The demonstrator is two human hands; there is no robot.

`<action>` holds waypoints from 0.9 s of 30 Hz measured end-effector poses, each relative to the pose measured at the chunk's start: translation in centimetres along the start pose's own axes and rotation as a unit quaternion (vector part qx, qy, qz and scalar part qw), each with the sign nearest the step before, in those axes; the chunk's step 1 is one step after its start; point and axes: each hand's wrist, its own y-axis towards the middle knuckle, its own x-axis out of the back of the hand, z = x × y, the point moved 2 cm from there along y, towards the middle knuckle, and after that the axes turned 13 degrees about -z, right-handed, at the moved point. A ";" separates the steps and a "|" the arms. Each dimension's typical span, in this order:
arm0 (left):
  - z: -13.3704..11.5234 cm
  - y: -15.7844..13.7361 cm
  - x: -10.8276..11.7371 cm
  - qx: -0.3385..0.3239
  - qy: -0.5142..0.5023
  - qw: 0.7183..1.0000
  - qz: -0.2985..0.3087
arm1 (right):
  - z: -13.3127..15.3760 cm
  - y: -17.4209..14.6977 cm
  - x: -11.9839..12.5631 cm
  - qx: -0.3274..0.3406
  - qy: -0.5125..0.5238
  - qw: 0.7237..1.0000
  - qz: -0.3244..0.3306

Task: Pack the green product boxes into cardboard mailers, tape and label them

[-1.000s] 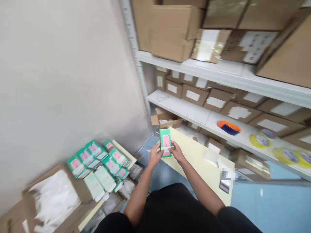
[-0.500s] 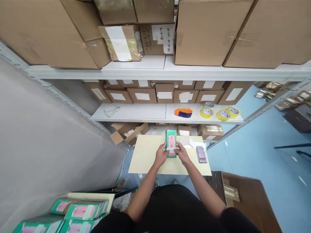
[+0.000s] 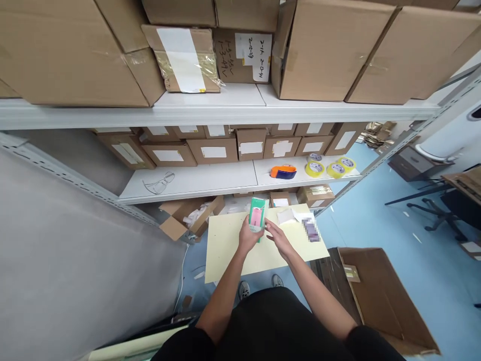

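Note:
A small green box with a pink panel [image 3: 257, 214] is held above the cream tabletop [image 3: 225, 250]. My left hand [image 3: 248, 235] is wrapped around its lower left part and covers that corner. My right hand [image 3: 278, 238] is at the box's lower right edge, with its fingers stretched out; whether the fingertips touch the box is hard to see. A white paper piece [image 3: 286, 216] and a pixelated purple item [image 3: 311, 230] lie on the tabletop to the right of my hands.
Behind the tabletop stands a shelf [image 3: 195, 175] bearing glasses [image 3: 159, 183], an orange and navy tape dispenser [image 3: 283, 172], several tape rolls [image 3: 314, 169] and cardboard boxes. An open carton [image 3: 188, 220] is at the left. A large open carton [image 3: 387, 301] stands on the right-hand floor.
My view has swung to the right. The box now tilts and rests in my left hand, while my right hand has loosened from its right side.

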 end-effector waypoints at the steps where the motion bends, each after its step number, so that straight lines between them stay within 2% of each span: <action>1: 0.2 0.5 0.7 0.020 -0.025 0.999 0.009 | 0.0 0.0 -0.1 0.008 -0.002 1.000 -0.011; 3: 0.7 1.5 1.8 0.070 -0.090 0.992 0.054 | 0.0 0.1 0.0 0.026 -0.006 0.998 -0.052; 5: 1.0 2.0 2.7 0.104 -0.154 0.974 0.129 | 0.1 0.4 0.0 0.032 -0.006 0.997 -0.071; 8: 1.2 2.4 3.1 0.119 -0.197 0.951 0.206 | 0.1 0.6 -0.4 0.013 0.008 1.000 -0.020; 19: 3.7 1.8 2.1 0.123 -0.170 0.960 0.183 | -0.5 1.0 -0.9 0.023 -0.003 1.000 -0.014; 23: 4.5 1.7 2.4 0.128 -0.175 0.964 0.155 | -0.8 1.5 -1.5 0.040 0.010 0.999 0.000; 27: 5.5 1.5 1.6 0.124 -0.178 0.969 0.121 | -1.3 2.5 -1.6 0.046 -0.012 0.999 0.010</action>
